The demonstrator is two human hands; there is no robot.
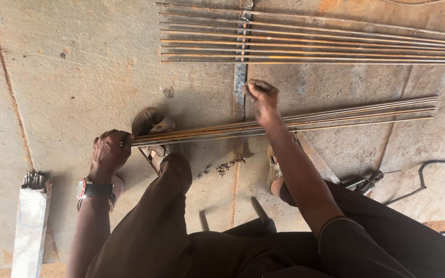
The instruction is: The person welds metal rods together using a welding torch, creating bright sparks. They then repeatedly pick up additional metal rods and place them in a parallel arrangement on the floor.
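at the far left a box of welding rods [31, 222] lay on the steel floor plate [78, 62], its open end showing the rod tips, well apart from the work. just to its right the left hand [110, 151], with a wristwatch [89, 189] on the wrist, was closed around the near ends of a bundle of thin steel rods [284, 121], pressing against the tips as though to keep them level with one another. the bundle lay flat on the floor and ran off to the right, its left part resting across a sandalled foot [153, 123], which seemed to pin it in place. further right the right hand [262, 99] was curled shut above the middle of the bundle, fingertips pinched together; whether it held something small could not be told. beneath that forearm the other sandalled foot [275, 172] sat on the floor, with small metal scraps [227, 166] between the two feet. above, a row of rusty rods [336, 44] lay spread side by side over a flat steel strip [240, 87], evenly spaced like a grille laid out for joining. at the right a tool that looked like an electrode holder [369, 181] lay with its cable [428, 175] trailing away.
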